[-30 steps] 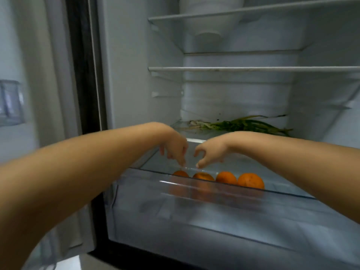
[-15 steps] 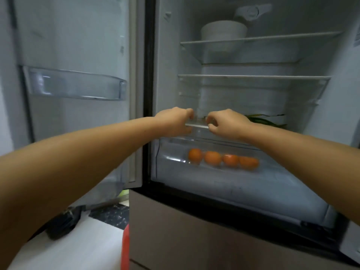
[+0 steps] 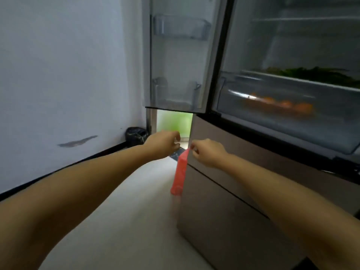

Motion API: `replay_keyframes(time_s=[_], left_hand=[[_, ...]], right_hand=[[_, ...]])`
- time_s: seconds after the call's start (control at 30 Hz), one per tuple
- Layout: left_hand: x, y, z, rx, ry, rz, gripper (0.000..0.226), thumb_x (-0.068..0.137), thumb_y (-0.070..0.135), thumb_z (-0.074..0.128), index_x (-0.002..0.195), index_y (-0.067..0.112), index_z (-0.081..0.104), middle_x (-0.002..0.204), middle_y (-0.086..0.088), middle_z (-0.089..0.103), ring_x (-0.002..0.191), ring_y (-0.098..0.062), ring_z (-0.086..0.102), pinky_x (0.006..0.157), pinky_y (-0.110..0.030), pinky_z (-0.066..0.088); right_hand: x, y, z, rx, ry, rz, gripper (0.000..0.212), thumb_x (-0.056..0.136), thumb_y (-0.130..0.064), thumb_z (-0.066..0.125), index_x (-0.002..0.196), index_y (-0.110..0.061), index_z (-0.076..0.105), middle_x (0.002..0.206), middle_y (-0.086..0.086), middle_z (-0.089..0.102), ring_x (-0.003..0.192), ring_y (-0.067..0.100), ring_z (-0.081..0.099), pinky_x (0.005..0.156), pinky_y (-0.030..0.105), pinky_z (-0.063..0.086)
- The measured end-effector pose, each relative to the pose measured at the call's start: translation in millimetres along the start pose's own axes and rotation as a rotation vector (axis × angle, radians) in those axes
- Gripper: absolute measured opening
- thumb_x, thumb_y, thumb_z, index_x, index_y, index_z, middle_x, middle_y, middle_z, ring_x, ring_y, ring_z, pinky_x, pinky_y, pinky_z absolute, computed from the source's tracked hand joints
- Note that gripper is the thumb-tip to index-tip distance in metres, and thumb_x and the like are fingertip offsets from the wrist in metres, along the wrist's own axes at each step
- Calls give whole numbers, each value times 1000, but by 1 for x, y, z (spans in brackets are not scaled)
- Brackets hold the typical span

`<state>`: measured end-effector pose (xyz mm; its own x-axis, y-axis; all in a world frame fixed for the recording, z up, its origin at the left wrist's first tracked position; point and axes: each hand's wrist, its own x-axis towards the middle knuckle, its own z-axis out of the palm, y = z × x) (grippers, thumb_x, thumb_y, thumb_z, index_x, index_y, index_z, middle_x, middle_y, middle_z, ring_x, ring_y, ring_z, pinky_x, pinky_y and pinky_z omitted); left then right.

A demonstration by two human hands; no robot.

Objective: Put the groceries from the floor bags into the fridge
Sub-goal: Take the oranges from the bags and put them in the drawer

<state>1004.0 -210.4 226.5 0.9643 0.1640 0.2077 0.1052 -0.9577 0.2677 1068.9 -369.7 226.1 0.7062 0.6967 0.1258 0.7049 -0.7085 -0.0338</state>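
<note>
The fridge stands open on the right, and its clear crisper drawer is pushed in with several oranges inside. Green leafy stalks lie on the shelf above the drawer. My left hand and my right hand hang low, side by side, in front of the fridge's lower left corner. Both have loosely curled fingers and nothing visible in them. A red upright thing stands on the floor against that corner. Its top is right beside my right fingertips; whether they touch it is unclear. A black bag sits on the floor by the wall.
The open fridge door with clear bins hangs ahead. The tan lower fridge front fills the right. A white wall with a dark baseboard runs along the left, pale floor between. Something green shows below the door.
Both hands have left the drawer's front edge and dropped to the fridge's lower corner. The view has swung down and left, bringing in the floor, red thing and black bag.
</note>
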Motion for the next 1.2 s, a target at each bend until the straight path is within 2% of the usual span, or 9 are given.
replay_keyframes(time_s=[0.1, 0.23, 0.4, 0.63, 0.73, 0.87, 1.0, 1.2], left_hand=[[-67, -50, 26, -25, -20, -148, 26, 91, 32, 51, 114, 22, 58, 113, -4, 65, 99, -25, 61, 81, -34, 50], [-166, -128, 35, -51, -46, -328, 28, 92, 33, 51, 116, 21, 57, 111, -4, 65, 96, -24, 60, 79, -35, 50], [-312, -234, 2, -83, 3, -564, 28, 94, 32, 49, 116, 18, 57, 107, -5, 65, 89, -20, 62, 79, -35, 54], [-538, -371, -68, -125, 36, -870, 26, 94, 29, 49, 114, 15, 58, 103, -6, 64, 89, -21, 60, 79, -35, 50], [-609, -416, -95, -134, 78, -991, 24, 93, 26, 50, 111, 14, 58, 102, -9, 64, 82, -19, 56, 75, -32, 48], [-661, -465, -112, -181, 149, -1091, 21, 91, 24, 51, 108, 13, 59, 96, -9, 63, 79, -19, 56, 73, -34, 47], [-672, -518, -112, -233, 156, -1119, 20, 91, 24, 51, 105, 13, 59, 97, -10, 64, 75, -19, 54, 71, -32, 47], [-647, -632, -128, -256, 135, -1120, 23, 91, 25, 51, 109, 13, 59, 103, -9, 65, 93, -26, 61, 75, -30, 45]], right_hand=[[-8, -77, 44, -6, -96, -125, 33, 95, -27, 42, 126, -22, 53, 127, 9, 58, 113, 31, 55, 80, 34, 42], [-22, -188, 77, -17, -142, -317, 35, 97, -26, 40, 130, -20, 50, 123, 10, 60, 110, 29, 57, 78, 33, 41], [-40, -337, 107, -50, -186, -525, 34, 99, -25, 37, 130, -19, 49, 120, 10, 61, 105, 28, 58, 79, 34, 44], [-74, -566, 152, 78, -289, -672, 33, 99, -26, 36, 128, -17, 51, 118, 10, 61, 102, 28, 59, 75, 31, 43], [-86, -651, 160, 88, -333, -751, 33, 99, -27, 36, 128, -17, 50, 119, 10, 60, 103, 28, 59, 77, 32, 44], [-80, -733, 167, 59, -337, -867, 33, 99, -28, 37, 129, -18, 49, 119, 11, 60, 104, 28, 58, 75, 31, 41], [-48, -794, 181, 28, -350, -910, 33, 99, -28, 37, 128, -18, 50, 120, 10, 60, 105, 28, 58, 76, 33, 42], [38, -889, 212, 17, -360, -923, 36, 97, -28, 40, 131, -16, 48, 123, 12, 59, 106, 30, 59, 80, 34, 44]])
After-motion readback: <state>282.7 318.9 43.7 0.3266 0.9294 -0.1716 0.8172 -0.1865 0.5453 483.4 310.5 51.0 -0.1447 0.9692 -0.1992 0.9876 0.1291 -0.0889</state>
